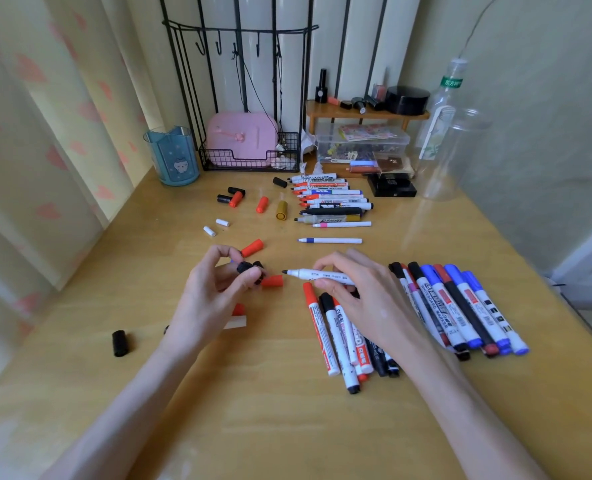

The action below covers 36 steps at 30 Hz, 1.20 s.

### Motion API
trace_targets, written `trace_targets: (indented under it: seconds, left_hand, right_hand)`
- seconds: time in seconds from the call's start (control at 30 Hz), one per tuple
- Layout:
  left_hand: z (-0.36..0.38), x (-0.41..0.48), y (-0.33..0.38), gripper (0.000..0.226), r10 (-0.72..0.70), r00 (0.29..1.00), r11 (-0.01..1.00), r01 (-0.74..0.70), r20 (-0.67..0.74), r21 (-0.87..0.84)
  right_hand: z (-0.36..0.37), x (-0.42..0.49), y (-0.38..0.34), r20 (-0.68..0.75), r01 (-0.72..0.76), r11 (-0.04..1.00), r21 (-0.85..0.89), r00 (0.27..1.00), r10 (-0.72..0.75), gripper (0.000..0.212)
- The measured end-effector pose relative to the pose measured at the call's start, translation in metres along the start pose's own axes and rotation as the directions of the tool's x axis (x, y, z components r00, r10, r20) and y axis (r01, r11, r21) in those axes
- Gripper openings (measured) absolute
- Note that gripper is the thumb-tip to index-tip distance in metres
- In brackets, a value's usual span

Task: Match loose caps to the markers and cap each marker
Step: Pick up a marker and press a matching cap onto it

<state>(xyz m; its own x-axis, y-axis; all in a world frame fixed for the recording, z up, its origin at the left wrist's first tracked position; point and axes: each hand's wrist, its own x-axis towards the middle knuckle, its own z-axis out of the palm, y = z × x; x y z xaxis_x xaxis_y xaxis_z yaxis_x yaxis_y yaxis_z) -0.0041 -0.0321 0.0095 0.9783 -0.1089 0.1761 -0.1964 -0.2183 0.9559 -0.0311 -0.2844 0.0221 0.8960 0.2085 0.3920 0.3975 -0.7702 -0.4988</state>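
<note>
My left hand (214, 292) pinches a black cap (249, 270) between thumb and fingers. My right hand (360, 292) grips an uncapped white marker (318, 274), its black tip pointing left toward the cap, a short gap between them. A red cap (272, 281) lies just below the tip, another red cap (252, 248) farther back. Uncapped markers (336, 202) lie in a row at the back. Capped markers (460, 306) lie to the right, and more capped ones (336, 334) under my right wrist. Loose caps (233, 196) are scattered at the back left.
A black cap (120, 342) lies alone at the left front. Two small white caps (215, 226) sit mid-left. A blue cup (172, 155), a wire rack with a pink case (242, 140), a clear box (362, 143) and a plastic bottle (443, 129) line the back of the wooden desk (287, 427).
</note>
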Motion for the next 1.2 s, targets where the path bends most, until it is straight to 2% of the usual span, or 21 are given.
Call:
trace_targets:
  seconds: [0.13, 0.33, 0.6, 0.83, 1.07, 1.2]
  left_hand:
    - [0.0, 0.0, 0.002, 0.023, 0.021, 0.998, 0.999, -0.019, -0.062, 0.04]
    - [0.003, -0.002, 0.007, 0.024, -0.055, 0.998, 0.984, 0.06, 0.034, -0.166]
    - [0.002, -0.004, 0.001, 0.015, -0.032, 0.994, 0.995, 0.041, 0.107, -0.086]
    - [0.002, -0.004, 0.001, 0.012, -0.015, 0.996, 0.999, 0.018, 0.086, -0.039]
    - [0.006, -0.006, 0.005, 0.022, 0.004, 0.99, 0.999, 0.003, 0.142, -0.049]
    - [0.012, -0.008, 0.005, 0.021, 0.087, 0.987, 0.996, -0.085, 0.135, -0.022]
  right_hand:
    - [0.002, 0.0, 0.002, 0.003, -0.002, 1.0, 0.017, 1.0, 0.002, 0.014]
    - [0.002, 0.0, 0.002, -0.002, -0.003, 1.0, 0.031, 1.0, 0.003, 0.016]
    - [0.001, 0.0, 0.0, -0.093, 0.023, 0.999, 0.024, 0.995, -0.021, 0.017]
    - [-0.001, 0.001, -0.002, -0.127, 0.053, 0.998, 0.03, 0.991, -0.049, 0.016]
    - [0.004, -0.001, -0.006, -0.044, 0.104, 0.994, 0.035, 0.994, -0.102, 0.017]
    - [0.014, -0.001, -0.004, -0.062, 0.119, 0.993, -0.011, 0.991, -0.12, 0.016]
